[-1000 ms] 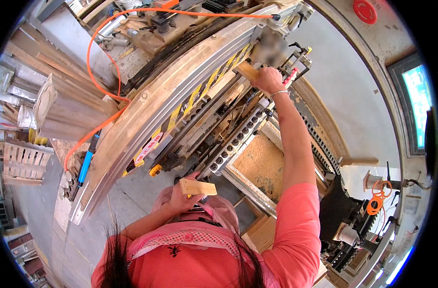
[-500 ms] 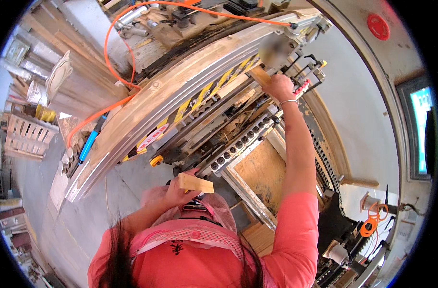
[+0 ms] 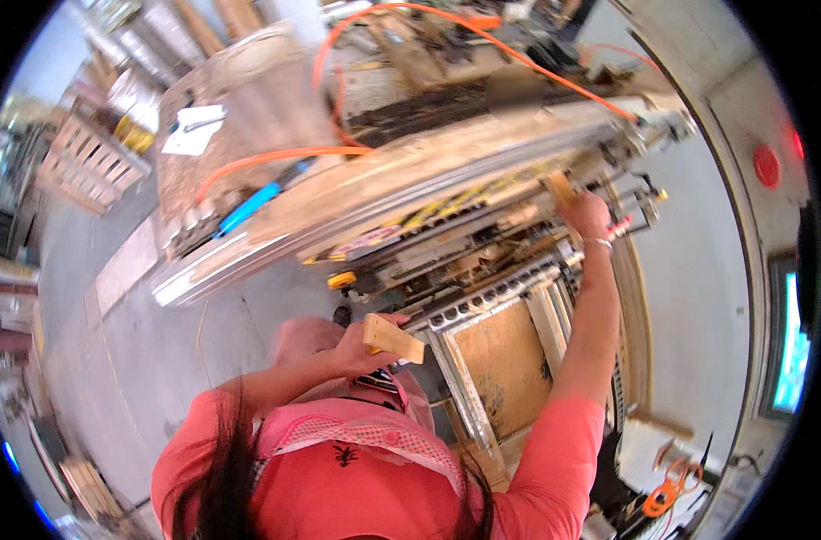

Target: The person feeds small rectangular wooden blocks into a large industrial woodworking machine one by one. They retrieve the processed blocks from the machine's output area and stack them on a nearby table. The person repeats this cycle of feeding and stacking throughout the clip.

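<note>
My left hand [image 3: 349,353] is closed around a short pale wooden block [image 3: 394,339], held low in front of my body at the near end of the machine. Its fingers are partly hidden behind the block. My right arm is stretched far forward over the machine. At its end my right hand [image 3: 588,216] is closed on another wooden piece [image 3: 560,190], whose tip points to the upper left. Below that hand runs a rail with a row of round black parts [image 3: 490,295]. Motion blurs the right fingers, and whether the wood touches the machine cannot be told.
A long wooden beam with metal rails [image 3: 401,180] crosses beyond the machine. An orange hose [image 3: 275,158] and a blue tool [image 3: 248,209] lie on the left worktable. A framed wooden panel [image 3: 505,355] lies beside my right forearm. A red button [image 3: 767,166] and a screen [image 3: 786,342] are at right.
The view has swung, so the machine and worktable appear shifted right and turned. Both hands keep hold of their wooden pieces, the right one still at the machine's far end.
</note>
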A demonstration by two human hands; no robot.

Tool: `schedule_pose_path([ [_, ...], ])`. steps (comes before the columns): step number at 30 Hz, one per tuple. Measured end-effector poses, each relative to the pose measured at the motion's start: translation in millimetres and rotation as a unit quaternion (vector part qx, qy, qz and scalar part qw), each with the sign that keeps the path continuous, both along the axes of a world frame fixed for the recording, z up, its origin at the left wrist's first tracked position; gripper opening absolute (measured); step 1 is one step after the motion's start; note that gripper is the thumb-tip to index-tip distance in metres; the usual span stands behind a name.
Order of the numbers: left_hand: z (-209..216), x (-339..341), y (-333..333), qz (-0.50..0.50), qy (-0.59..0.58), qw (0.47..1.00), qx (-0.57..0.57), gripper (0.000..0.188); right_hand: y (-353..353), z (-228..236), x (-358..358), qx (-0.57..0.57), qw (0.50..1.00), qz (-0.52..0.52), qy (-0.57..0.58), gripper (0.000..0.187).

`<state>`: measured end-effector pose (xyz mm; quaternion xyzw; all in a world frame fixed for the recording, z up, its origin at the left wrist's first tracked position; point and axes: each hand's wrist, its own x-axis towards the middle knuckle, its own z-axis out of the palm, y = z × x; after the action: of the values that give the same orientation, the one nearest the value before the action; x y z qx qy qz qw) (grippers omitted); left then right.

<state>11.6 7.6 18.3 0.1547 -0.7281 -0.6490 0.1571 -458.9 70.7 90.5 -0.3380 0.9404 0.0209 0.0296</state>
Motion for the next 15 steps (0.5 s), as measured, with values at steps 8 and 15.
schedule_pose_path([
  [8,42.9,103.0,-28.2,0.117,-0.088,0.959,0.241,0.04,11.2,-32.3,-14.7,0.037,0.998,0.035,0.022,0.046],
  [15,-9.5,177.4,-113.7,0.246,0.068,0.887,0.386,0.043,3.9,-31.5,4.1,0.002,0.999,0.011,0.031,0.05],
])
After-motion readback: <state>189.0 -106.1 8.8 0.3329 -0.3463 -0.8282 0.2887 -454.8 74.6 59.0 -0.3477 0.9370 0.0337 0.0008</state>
